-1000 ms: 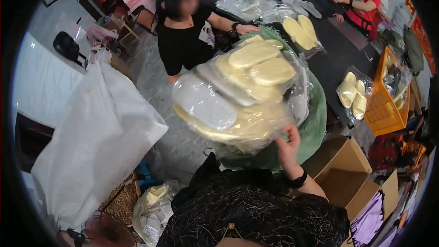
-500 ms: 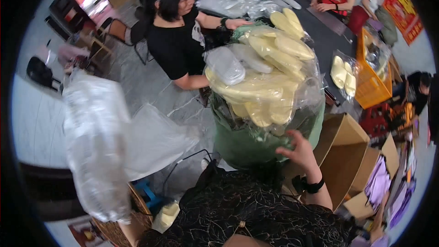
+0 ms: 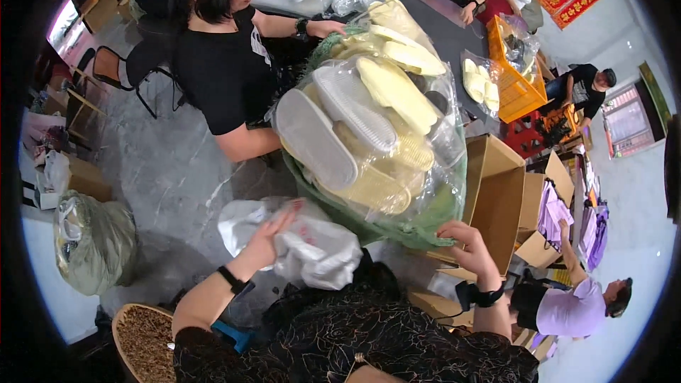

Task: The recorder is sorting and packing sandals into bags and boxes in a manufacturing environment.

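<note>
A large green woven sack [image 3: 425, 230] stands in front of me, filled with pale yellow and whitish slippers [image 3: 404, 96] in clear plastic wrapping. My right hand [image 3: 474, 252] is at its near right rim, fingers curled over the edge. A crumpled white plastic bag [image 3: 319, 252] is between the sack and my body. Over its left part is my left hand [image 3: 268, 240], somewhat blurred, with the fingers stretched out toward the sack. Across the sack, a co-worker in black [image 3: 220, 78] has one hand on the far rim; the other is hidden behind the sack's left side.
An open cardboard box [image 3: 493, 206] stands right of the sack. Beyond are a dark table [image 3: 454, 50] with wrapped slippers and an orange crate [image 3: 518, 85]. A filled greenish sack [image 3: 96, 241] and a brown-filled basket [image 3: 142, 340] are at left. Other people are around the room.
The big clear plastic bundle at my left is out of view. My left hand has come inward over the white bag. My right hand has reached the sack rim, and the view has turned.
</note>
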